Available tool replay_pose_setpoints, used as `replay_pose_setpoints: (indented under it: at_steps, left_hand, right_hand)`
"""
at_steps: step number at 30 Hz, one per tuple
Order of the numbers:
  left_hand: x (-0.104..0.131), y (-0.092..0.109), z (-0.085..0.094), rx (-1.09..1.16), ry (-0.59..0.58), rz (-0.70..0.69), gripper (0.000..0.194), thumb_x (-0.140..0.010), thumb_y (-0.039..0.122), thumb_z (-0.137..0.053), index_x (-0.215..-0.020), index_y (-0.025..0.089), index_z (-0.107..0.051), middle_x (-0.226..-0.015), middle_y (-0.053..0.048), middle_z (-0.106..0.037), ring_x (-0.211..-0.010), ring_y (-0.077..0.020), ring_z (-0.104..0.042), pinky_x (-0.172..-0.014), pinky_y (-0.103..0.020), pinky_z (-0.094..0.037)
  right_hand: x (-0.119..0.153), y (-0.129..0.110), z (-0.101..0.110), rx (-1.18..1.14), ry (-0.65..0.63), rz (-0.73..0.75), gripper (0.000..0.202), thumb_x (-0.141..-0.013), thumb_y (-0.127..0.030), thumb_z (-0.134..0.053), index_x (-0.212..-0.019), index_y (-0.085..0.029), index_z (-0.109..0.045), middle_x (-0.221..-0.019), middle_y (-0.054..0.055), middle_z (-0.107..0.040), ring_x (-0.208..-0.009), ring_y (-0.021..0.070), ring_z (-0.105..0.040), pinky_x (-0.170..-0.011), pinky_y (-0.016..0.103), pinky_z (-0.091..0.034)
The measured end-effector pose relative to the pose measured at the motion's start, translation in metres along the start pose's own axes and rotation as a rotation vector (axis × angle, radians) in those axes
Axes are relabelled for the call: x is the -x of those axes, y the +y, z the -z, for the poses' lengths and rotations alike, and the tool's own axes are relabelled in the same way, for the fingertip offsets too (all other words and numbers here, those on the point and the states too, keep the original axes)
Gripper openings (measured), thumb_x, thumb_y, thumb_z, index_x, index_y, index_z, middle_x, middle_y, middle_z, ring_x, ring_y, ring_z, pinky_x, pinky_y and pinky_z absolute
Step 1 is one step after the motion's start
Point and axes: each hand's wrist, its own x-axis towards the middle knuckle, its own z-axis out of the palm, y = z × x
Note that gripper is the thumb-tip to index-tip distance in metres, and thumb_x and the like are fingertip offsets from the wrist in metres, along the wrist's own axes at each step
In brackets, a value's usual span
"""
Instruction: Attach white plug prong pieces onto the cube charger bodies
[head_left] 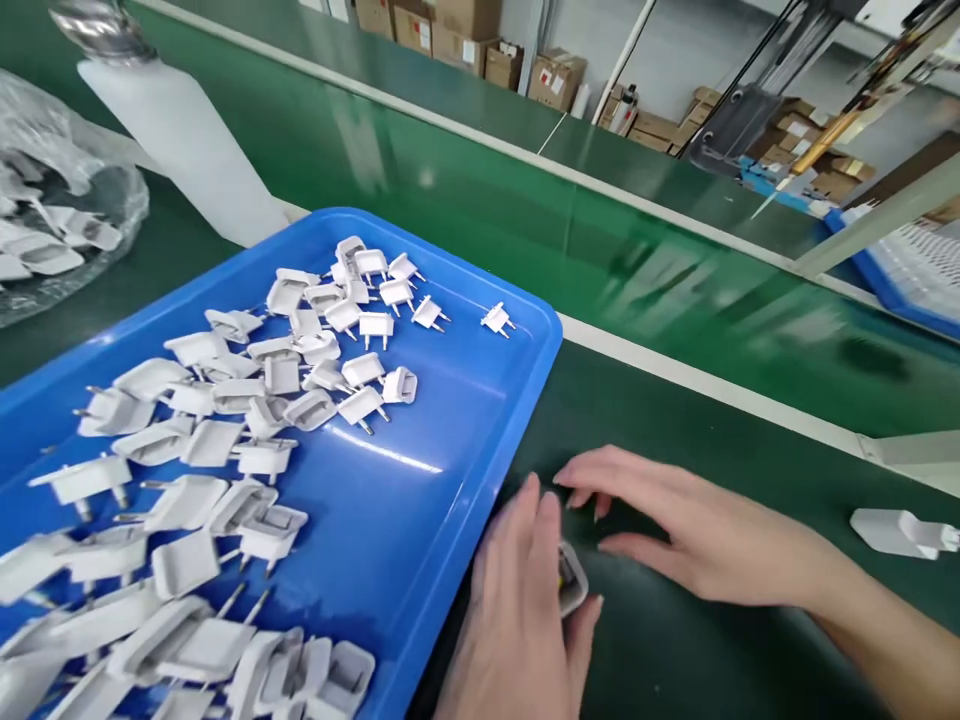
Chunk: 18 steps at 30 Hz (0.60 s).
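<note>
My left hand (517,620) is at the right edge of the blue tray (480,490), its fingers and thumb around a small white charger housing (572,580). The housing's open end faces right, with a bit of yellow inside; my fingers hide the rest. Just right of it, my right hand (690,530) hovers over the green bench with its thumb and fingers apart and nothing visible between them. In the tray lie many loose white plug pieces (210,443) with metal pins. One plug piece (496,318) lies apart near the far right corner.
Behind the tray stands a white bottle (180,145) with a metal top. At the left is a clear plastic bag (112,200) of white parts. Another white plug-like piece (900,532) lies on the bench at right. A green barrier with a pale rail (705,385) runs behind.
</note>
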Motion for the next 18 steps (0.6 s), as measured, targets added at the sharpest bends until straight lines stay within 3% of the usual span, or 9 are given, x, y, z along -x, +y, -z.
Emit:
replay_pose_setpoints:
  at_steps: [1, 3, 5, 6, 9, 12, 15, 18]
  left_hand:
    - [-0.001, -0.001, 0.000, -0.029, -0.028, -0.054, 0.070, -0.099, 0.017, -0.051, -0.162, 0.020, -0.021, -0.155, -0.018, -0.046, -0.143, -0.0360, -0.047, -0.111, -0.059, -0.052]
    - [-0.002, -0.002, 0.001, -0.070, -0.071, -0.110, 0.058, -0.102, 0.017, -0.049, -0.157, 0.020, -0.031, -0.146, -0.015, -0.055, -0.138, -0.0319, -0.052, -0.111, -0.055, -0.053]
    - [-0.001, -0.001, 0.005, -0.047, -0.081, -0.076, 0.056, -0.102, 0.021, -0.051, -0.154, 0.018, -0.032, -0.147, -0.017, -0.053, -0.138, -0.0323, -0.052, -0.109, -0.054, -0.055]
    - [0.001, 0.000, 0.008, -0.011, -0.071, -0.034, 0.058, -0.101, 0.022, -0.052, -0.154, 0.017, -0.030, -0.150, -0.019, -0.048, -0.140, -0.0329, -0.050, -0.108, -0.054, -0.055]
    - [0.007, 0.003, 0.016, 0.118, -0.088, 0.054, 0.057, -0.098, 0.020, -0.051, -0.151, 0.020, -0.030, -0.158, -0.018, -0.037, -0.145, -0.0308, -0.044, -0.110, -0.050, -0.055]
    - [0.010, 0.003, 0.019, 0.173, -0.120, 0.103, 0.052, -0.101, 0.016, -0.044, -0.150, 0.027, -0.032, -0.154, -0.011, -0.043, -0.143, -0.0255, -0.047, -0.112, -0.047, -0.053]
    - [0.009, 0.000, 0.015, 0.151, -0.089, 0.129, 0.049, -0.102, 0.020, -0.049, -0.148, 0.032, -0.036, -0.146, -0.008, -0.052, -0.135, -0.0241, -0.055, -0.109, -0.044, -0.057]
    - [0.008, -0.002, 0.009, 0.094, -0.052, 0.131, 0.054, -0.095, 0.022, -0.067, -0.142, 0.033, -0.041, -0.139, -0.005, -0.057, -0.123, -0.0240, -0.064, -0.098, -0.038, -0.062]
  right_hand:
    - [-0.008, 0.000, 0.003, 0.010, 0.043, 0.039, 0.036, -0.104, -0.021, -0.055, -0.139, -0.026, -0.052, -0.135, 0.009, -0.059, -0.109, 0.0190, -0.064, -0.089, 0.032, -0.058]
    - [-0.034, 0.003, 0.017, 0.109, 0.258, 0.124, 0.025, -0.104, -0.021, -0.052, -0.129, -0.024, -0.059, -0.130, 0.009, -0.060, -0.102, 0.0188, -0.064, -0.089, 0.034, -0.056]
    - [-0.071, 0.009, 0.033, 0.259, 0.433, 0.175, 0.023, -0.105, -0.021, -0.049, -0.124, -0.023, -0.061, -0.121, 0.009, -0.063, -0.095, 0.0194, -0.064, -0.088, 0.035, -0.055]
    - [-0.093, 0.011, 0.037, 0.349, 0.460, 0.168, 0.023, -0.105, -0.021, -0.048, -0.124, -0.022, -0.062, -0.118, 0.009, -0.064, -0.093, 0.0205, -0.064, -0.087, 0.036, -0.054]
    - [-0.156, 0.017, 0.035, 0.679, 0.325, -0.018, 0.025, -0.104, -0.025, -0.051, -0.125, -0.016, -0.062, -0.117, 0.016, -0.063, -0.099, 0.0287, -0.065, -0.083, 0.040, -0.053]
    - [-0.195, 0.020, 0.024, 0.811, 0.238, -0.134, 0.023, -0.103, -0.024, -0.051, -0.117, -0.014, -0.067, -0.110, 0.019, -0.065, -0.099, 0.0340, -0.066, -0.079, 0.041, -0.052]
    - [-0.192, 0.015, 0.024, 0.786, 0.277, -0.123, 0.024, -0.102, -0.016, -0.047, -0.116, -0.016, -0.067, -0.108, 0.016, -0.067, -0.096, 0.0314, -0.068, -0.078, 0.040, -0.053]
    - [-0.142, 0.003, 0.028, 0.569, 0.385, 0.004, 0.026, -0.101, -0.016, -0.049, -0.125, -0.020, -0.060, -0.108, 0.009, -0.068, -0.094, 0.0251, -0.067, -0.083, 0.038, -0.053]
